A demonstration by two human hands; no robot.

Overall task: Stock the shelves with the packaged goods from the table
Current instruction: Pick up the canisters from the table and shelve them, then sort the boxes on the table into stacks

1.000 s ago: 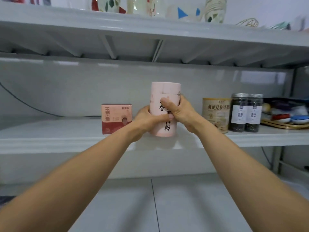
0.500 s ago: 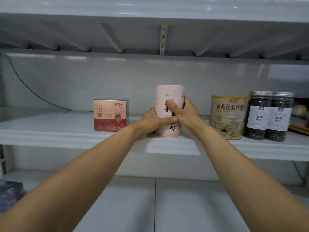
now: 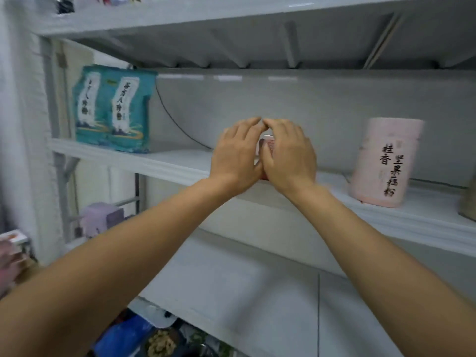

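Both of your hands have left the pink canister (image 3: 383, 161), which now stands upright on its own at the right, and have swung left to the small red box (image 3: 269, 144). You are working on the grey middle shelf (image 3: 167, 166), where two teal pouches (image 3: 113, 109) lean at the far left, well apart from the rest. Your left hand (image 3: 235, 157) and right hand (image 3: 289, 154) cup the box from either side, fingertips meeting above it. Whether they actually squeeze it cannot be told, since they hide most of it. Expect light, stiff cardboard that dents if pinched hard, so press flat on its two side faces, low down.
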